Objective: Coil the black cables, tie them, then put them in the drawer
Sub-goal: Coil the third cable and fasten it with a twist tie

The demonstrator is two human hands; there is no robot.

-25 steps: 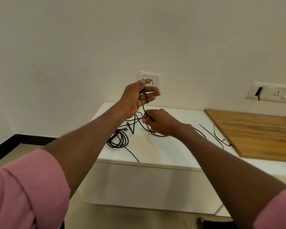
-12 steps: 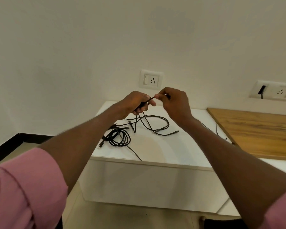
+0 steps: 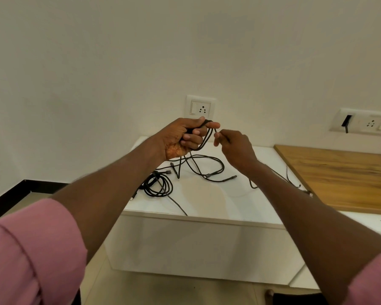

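Both hands grip the black cable (image 3: 204, 140): left hand (image 3: 183, 137) hides its loops, right hand (image 3: 233, 146) its pinched stretch.

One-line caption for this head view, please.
Left hand grips loops of a black cable above the white cabinet; right hand pinches its strand.

**Soft, even room light; wide-angle bend at the edges**

The scene is moderately bright under diffuse light with a warm, yellowish cast. The wall (image 3: 97, 62) grows dimmer toward the upper corners. The white bench (image 3: 207, 201) carries a faint sheen on its near top and only weak, soft shadows beneath the black cables (image 3: 158, 186). The pink sleeves (image 3: 26, 256) at the near corners are soft and stretched by lens distortion. The wooden board (image 3: 339, 179) on the right looks slightly smeared.
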